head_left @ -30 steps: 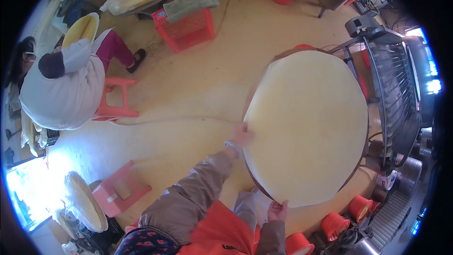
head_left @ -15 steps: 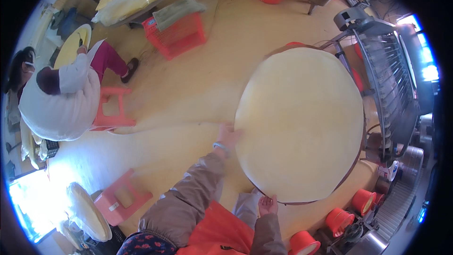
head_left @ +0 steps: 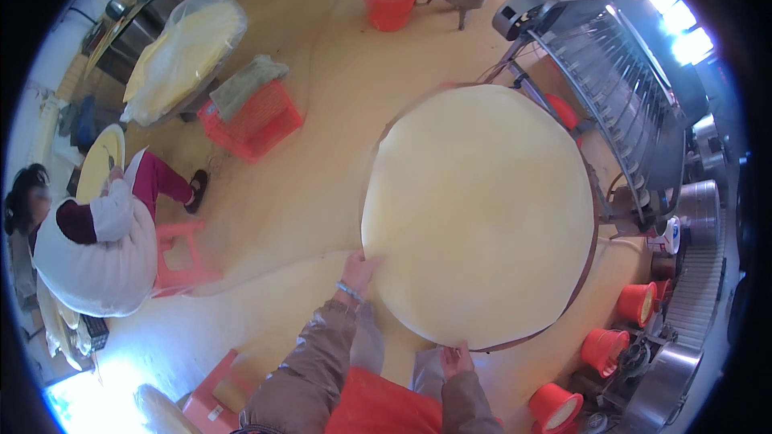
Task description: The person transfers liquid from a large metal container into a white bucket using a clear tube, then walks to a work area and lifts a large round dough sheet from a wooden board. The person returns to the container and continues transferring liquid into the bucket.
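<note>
In front of me a large, thin, round pale-yellow sheet, like a very wide pancake, lies over a round brown board. The board's rim shows along the right and lower right. My left hand, with a bracelet at the wrist, holds the sheet's edge at the lower left, fingers closed on it. At the near edge, my right hand pinches the rim of the same sheet. The undersides of both grips are hidden.
A metal rack machine stands beyond the board on the right. Red buckets line the lower right. At left, a person sits on a red stool by another round sheet. A red basket with a cloth sits on the floor.
The whole view has shifted. My left hand, blurred at the sheet's left edge before, is now lower along that edge and closed on it. My right hand stays at the near edge.
</note>
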Demonstrator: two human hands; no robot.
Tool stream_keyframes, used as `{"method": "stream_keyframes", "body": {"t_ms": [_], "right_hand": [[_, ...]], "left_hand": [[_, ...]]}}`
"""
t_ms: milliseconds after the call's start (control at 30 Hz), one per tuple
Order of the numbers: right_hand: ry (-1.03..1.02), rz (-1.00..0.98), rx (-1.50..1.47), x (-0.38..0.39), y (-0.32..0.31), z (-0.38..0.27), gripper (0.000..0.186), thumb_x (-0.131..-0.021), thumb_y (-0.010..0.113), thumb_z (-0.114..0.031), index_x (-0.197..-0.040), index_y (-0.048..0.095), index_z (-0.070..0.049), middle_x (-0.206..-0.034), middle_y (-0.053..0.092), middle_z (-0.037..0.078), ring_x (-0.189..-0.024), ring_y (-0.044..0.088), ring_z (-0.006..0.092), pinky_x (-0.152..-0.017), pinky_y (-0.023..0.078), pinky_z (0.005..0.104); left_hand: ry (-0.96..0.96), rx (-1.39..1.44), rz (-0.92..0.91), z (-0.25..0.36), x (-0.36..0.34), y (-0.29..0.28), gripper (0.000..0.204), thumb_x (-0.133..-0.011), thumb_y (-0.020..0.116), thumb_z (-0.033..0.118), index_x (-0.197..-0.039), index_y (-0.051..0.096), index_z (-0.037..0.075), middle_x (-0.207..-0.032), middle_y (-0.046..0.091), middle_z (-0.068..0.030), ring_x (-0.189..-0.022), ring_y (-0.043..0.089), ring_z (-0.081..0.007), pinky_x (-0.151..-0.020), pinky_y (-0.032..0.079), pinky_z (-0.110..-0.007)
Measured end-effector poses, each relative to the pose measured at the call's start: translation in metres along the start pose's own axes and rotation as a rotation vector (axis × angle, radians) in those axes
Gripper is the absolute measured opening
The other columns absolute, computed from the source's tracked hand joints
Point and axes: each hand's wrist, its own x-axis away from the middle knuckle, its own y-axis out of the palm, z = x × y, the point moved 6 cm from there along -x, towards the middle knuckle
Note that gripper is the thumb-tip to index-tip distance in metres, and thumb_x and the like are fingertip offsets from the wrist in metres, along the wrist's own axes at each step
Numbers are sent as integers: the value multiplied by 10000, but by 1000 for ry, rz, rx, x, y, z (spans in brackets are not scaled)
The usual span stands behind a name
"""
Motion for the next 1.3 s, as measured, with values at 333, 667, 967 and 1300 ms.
{"method": "stream_keyframes", "body": {"t_ms": [333,667,967,1300], "right_hand": [[43,-100,-227,5,12,7,440,-829,576,-413,-1101,485,-79,-1149,484,93,-1079,463,258,-930,384,418],[272,-342,-592,46,70,22,499,-826,588,-339,-1231,428,-94,-1265,440,90,-1206,371,270,-1032,260,481],[82,-431,-683,42,95,26,521,-804,617,-344,-1233,439,-110,-1260,456,93,-1195,383,286,-1013,306,468],[-91,-343,-645,22,42,-11,378,-806,570,-234,-1145,515,-76,-1152,550,85,-1092,497,266,-937,386,472]], "left_hand": [[-25,232,-57,7,11,22,237,-787,570,6,-1023,563,-11,-934,622,-75,-786,612,-138,-643,503,-249],[-3,223,-79,25,19,38,281,-768,555,-1,-1048,553,-18,-963,619,-97,-823,621,-181,-693,524,-287],[-1,276,-84,30,14,42,278,-776,558,6,-1054,548,-12,-985,612,-98,-869,609,-189,-754,511,-307],[-22,272,-158,14,-5,21,306,-787,547,-6,-1091,513,-19,-1046,587,-110,-946,583,-202,-828,481,-315]]}}
